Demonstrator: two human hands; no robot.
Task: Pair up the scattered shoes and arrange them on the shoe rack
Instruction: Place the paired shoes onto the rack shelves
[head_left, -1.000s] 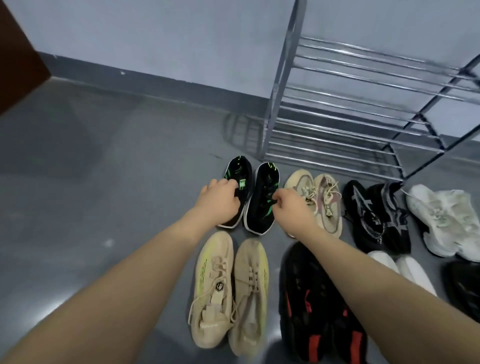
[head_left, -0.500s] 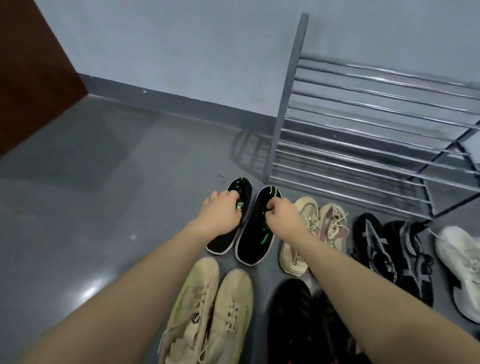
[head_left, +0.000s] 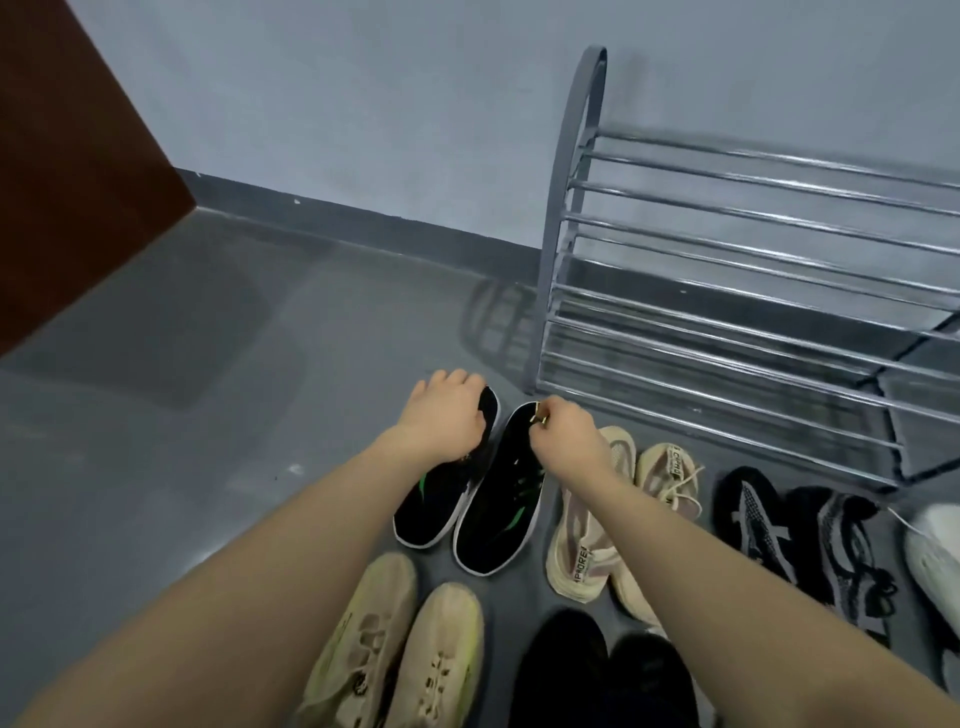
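Currently both arms reach forward to frame centre: left hand (head_left: 448, 413) curled over the heel of the left black-and-green shoe (head_left: 434, 506), right hand (head_left: 566, 436) pinching the heel rim of the right black-and-green shoe (head_left: 498, 512). Both shoes side by side, toes toward the camera; floor contact unclear. Shoe rack (head_left: 727, 291) upper right, just beyond them. Beige pair (head_left: 597, 545) partly hidden by right forearm; tan pair (head_left: 405, 644) cut off at bottom edge.

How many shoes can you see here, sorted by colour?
Black with green: 2
Beige with yellow-green: 2
Cream and pink: 2
Black and grey: 2
Plain black: 2
White: 1, partly cut off
Total: 11
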